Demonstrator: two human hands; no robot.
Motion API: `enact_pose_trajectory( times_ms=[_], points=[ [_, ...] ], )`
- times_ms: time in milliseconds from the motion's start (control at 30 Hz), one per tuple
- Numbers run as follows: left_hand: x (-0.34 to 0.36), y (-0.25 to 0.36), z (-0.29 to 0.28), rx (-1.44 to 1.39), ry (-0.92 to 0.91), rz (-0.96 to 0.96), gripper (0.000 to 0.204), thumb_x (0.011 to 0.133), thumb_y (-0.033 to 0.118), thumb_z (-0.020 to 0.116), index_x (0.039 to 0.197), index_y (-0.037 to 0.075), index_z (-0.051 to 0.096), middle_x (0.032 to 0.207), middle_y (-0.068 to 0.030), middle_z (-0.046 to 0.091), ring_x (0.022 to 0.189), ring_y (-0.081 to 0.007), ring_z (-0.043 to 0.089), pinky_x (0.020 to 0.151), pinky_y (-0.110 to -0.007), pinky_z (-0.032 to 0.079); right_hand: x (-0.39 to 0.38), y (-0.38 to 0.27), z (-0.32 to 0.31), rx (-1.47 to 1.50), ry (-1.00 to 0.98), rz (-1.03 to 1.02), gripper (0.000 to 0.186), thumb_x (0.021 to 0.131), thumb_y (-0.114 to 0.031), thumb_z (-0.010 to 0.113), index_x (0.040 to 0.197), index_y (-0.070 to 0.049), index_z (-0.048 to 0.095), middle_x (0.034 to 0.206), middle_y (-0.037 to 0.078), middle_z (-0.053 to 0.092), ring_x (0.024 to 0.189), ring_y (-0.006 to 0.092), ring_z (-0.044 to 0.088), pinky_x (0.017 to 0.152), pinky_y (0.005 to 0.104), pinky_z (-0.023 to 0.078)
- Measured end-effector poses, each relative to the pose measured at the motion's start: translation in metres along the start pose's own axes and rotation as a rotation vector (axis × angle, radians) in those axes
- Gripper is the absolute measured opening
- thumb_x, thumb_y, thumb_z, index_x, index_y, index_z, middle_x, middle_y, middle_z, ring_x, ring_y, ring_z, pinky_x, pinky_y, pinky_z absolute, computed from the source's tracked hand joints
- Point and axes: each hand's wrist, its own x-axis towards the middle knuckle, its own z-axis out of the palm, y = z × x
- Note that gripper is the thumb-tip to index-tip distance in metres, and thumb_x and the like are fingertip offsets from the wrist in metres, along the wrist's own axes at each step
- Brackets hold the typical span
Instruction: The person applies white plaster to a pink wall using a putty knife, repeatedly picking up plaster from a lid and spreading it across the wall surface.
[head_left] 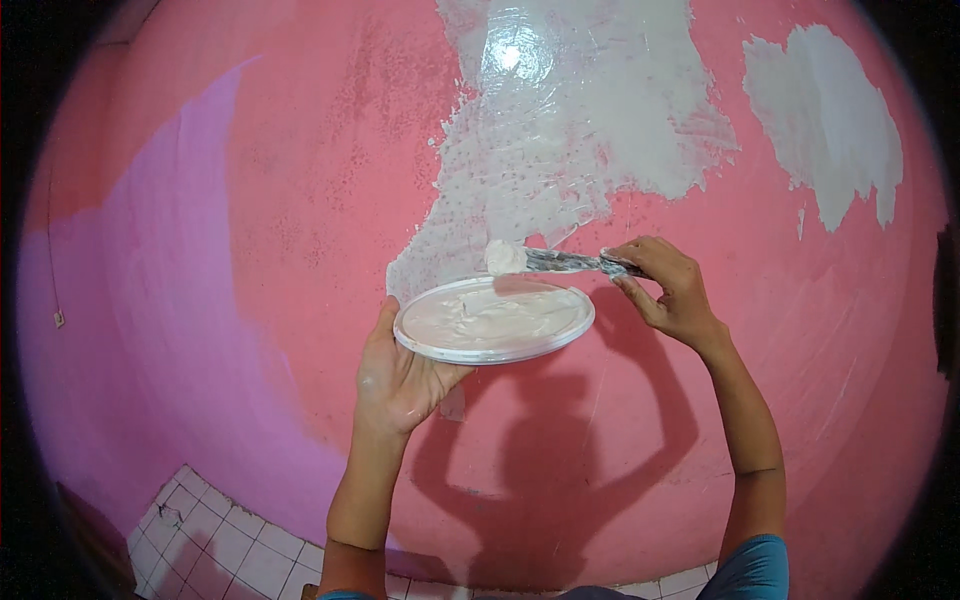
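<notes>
Left hand (pixel 395 375) grips the putty-filled round lid (pixel 493 320) level as a palette; right hand (pixel 668 290) pinches a loaded scraper (pixel 550 261), probably a putty knife, against the pink wall (pixel 250 250).

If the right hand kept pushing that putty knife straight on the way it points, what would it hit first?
The right hand points the putty knife leftward. Its loaded tip would probably first meet the wet white filler patch on the pink wall, just above the lid; depth is unclear.
</notes>
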Motion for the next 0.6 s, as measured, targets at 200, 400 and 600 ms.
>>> enact_pose_trajectory(
  times_ms=[200,400,600],
  points=[
    [0.009,0.001,-0.006,0.035,0.001,-0.004,0.064,0.1,0.043,0.016,0.138,-0.008,0.022,0.14,-0.0304,0.03,0.127,-0.0431,0.037,0.102,-0.055,0.038,-0.001,0.008,0.004,-0.034,-0.038,-0.01,0.027,0.076,0.001,0.065,0.103,-0.001,0.063,0.09,0.011,0.064,0.08,0.0231,0.062,0.068,0.0312,0.053],
    [0.016,0.001,-0.008,-0.01,-0.017,-0.037,0.065,0.1,0.044,0.016,0.138,-0.007,0.023,0.138,-0.0296,0.033,0.125,-0.042,0.041,0.1,-0.054,0.041,0.003,0.017,0.008,-0.006,0.01,-0.003,0.03,0.076,-0.001,0.067,0.106,-0.003,0.062,0.089,0.011,0.064,0.078,0.0248,0.063,0.067,0.0329,0.051],
    [0.022,0.004,-0.006,0.017,0.035,-0.007,0.065,0.1,0.045,0.016,0.138,-0.008,0.023,0.138,-0.0292,0.034,0.125,-0.0415,0.041,0.1,-0.054,0.041,0.012,0.026,0.01,-0.056,0.029,-0.064,0.031,0.077,-0.004,0.069,0.106,0.0,0.059,0.09,0.013,0.064,0.078,0.0253,0.064,0.066,0.0323,0.052]
  ],
)
